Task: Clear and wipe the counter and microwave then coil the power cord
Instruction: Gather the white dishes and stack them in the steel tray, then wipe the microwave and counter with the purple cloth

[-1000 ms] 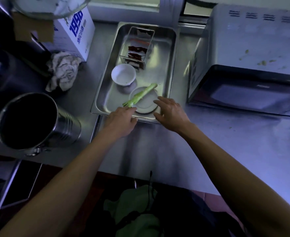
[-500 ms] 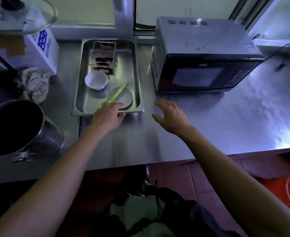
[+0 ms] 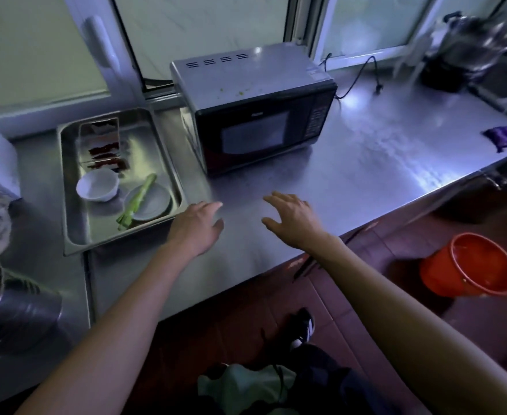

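Left hand [image 3: 197, 226] and right hand [image 3: 291, 218] hovered empty, fingers loosely spread, over the stainless-steel tabletop [image 3: 351, 181] before the black microwave [image 3: 255, 106].

Both forearms bare, reaching forward side by side. Left hand [image 3: 197, 224] palm down, fingers loosely extended, thumb toward the right hand. Right hand [image 3: 291, 217] palm down, fingers spread and slightly bent, thumb out to the left. Neither holds anything; hands apart.
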Tool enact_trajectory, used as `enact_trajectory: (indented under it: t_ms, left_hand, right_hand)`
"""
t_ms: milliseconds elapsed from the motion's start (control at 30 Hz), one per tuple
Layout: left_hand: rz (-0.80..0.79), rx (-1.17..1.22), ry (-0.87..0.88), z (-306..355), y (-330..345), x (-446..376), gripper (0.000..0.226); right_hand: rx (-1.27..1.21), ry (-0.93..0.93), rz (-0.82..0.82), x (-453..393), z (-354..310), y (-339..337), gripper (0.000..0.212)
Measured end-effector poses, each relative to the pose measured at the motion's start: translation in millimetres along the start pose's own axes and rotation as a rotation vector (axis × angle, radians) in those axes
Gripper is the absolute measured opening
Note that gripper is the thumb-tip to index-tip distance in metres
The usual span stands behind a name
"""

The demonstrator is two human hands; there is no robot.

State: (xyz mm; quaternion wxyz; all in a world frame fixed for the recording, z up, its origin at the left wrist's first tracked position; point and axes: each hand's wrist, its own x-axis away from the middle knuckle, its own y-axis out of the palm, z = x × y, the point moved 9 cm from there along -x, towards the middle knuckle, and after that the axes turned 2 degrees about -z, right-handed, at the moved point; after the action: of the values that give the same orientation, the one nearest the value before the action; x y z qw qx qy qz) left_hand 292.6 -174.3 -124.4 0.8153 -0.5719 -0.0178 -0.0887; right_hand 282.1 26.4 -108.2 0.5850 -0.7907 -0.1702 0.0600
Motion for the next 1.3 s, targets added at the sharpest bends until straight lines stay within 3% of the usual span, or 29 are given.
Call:
enact_trajectory:
  t_ms: [233,800,1300]
  left_hand:
    - [-0.075,-0.053,0.089,91,35,-50,0.050]
    - [-0.290,-0.246,0.348,411,158,-172,0.049]
    - [-0.409,-0.299,0.711,629,254,-182,0.048]
  right_hand:
    - [-0.125,0.114,-0.029,23,91,-16,0.059]
    - [-0.311,0.441,0.095,116,414,-81,0.055]
    - [-0.367,0.756,0.203,259,558,-108,0.056]
